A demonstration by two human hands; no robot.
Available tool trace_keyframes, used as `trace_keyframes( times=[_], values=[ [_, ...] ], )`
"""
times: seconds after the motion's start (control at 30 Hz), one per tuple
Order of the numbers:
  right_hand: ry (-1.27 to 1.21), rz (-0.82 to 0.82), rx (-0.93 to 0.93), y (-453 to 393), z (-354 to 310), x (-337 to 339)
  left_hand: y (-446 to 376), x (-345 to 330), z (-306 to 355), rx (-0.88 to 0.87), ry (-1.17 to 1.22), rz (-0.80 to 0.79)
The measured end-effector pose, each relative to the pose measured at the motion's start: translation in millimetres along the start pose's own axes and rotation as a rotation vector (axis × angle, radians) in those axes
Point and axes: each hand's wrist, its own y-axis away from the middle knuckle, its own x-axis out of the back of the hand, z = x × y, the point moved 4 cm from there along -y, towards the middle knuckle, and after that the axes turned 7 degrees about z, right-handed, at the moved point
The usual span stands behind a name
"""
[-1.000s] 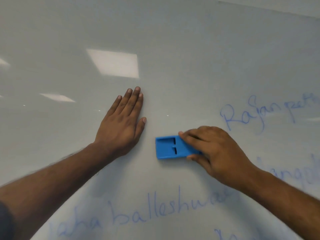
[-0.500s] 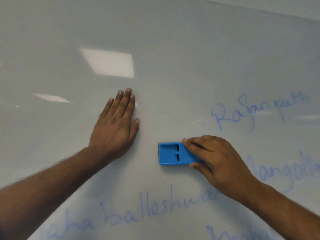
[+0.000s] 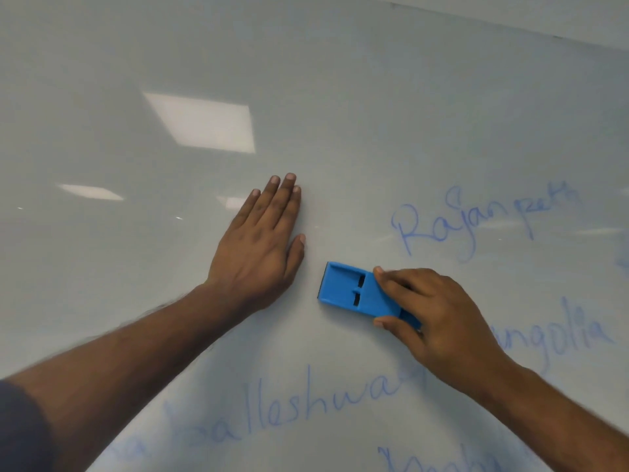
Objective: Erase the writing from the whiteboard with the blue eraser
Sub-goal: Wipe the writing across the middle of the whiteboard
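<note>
Blue eraser (image 3: 357, 290) flat on the whiteboard (image 3: 374, 97), long axis tilted, free end pointing up-left toward the left hand (image 3: 260, 250), other end down-right under the right hand (image 3: 439, 315). Right grip clenched on the eraser, fingers over top, thumb below. Left grip released, palm flat. Blue writing (image 3: 476, 223) right and below

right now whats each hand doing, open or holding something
Left hand: open, flat on the whiteboard, holding nothing.
Right hand: closed on the blue eraser, which sits against the whiteboard.
</note>
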Motion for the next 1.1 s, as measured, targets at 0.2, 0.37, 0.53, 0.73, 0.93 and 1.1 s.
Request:
trace_keyframes(
  times=[0.2,0.37,0.53,0.73,0.93,1.1],
  values=[
    [0.062,0.063,-0.058,-40,50,21,-23,-7,19,0.001,0.012,0.023],
    [0.022,0.132,-0.132,-69,76,26,-35,-23,42,0.017,0.022,0.009],
    [0.006,0.123,-0.042,-47,70,21,-34,-33,48,0.029,-0.035,0.002],
    [0.034,0.055,0.177,-24,83,23,-33,-34,49,0.043,-0.05,0.001],
    [-0.022,0.246,-0.133,-75,123,37,-31,-35,51,0.06,-0.061,-0.006],
    [-0.037,0.255,-0.15,-66,114,32,-29,-35,52,0.069,-0.053,-0.003]
  ],
)
